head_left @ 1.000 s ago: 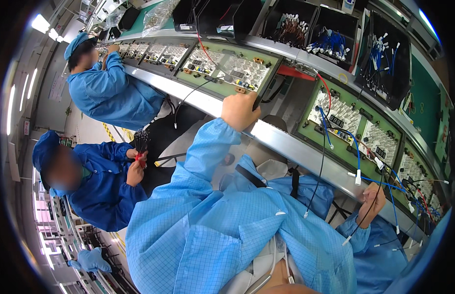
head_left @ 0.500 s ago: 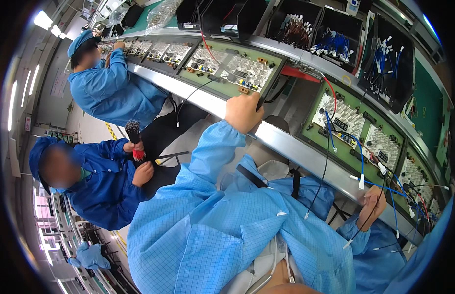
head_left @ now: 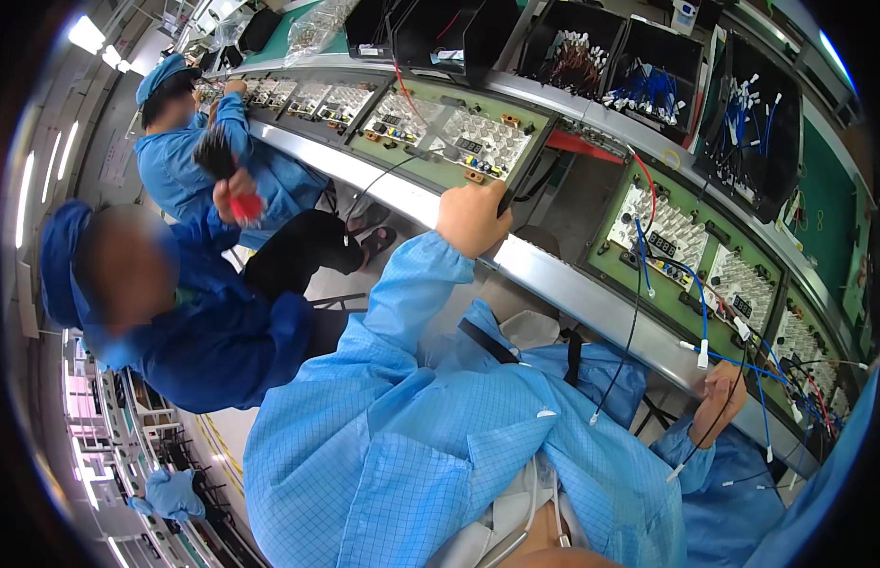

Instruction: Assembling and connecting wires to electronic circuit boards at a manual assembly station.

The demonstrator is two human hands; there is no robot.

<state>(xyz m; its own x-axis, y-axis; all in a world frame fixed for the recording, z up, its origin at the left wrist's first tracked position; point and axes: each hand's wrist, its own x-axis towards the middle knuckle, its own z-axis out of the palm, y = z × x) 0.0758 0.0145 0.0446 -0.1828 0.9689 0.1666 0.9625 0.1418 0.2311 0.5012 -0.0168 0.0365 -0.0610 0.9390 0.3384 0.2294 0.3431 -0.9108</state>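
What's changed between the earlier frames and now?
The co-worker in the dark-blue jacket leaned nearer and lifted the black-and-red bundle of wires up and leftward in one hand; the other had let go. The person's bare left hand and right hand stayed at the silver metal rail.

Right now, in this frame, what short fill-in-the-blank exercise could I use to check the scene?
1. The left hand is at the corner of a tray with a ____-coloured base.
2. The right hand is close to a blue wire's plug coloured ____.
3. The co-worker in dark blue holds a bundle, black above and ____ below.
4. The two bins right of the brown wires hold mostly ____ wires.

Missing words: green; white; red; blue.
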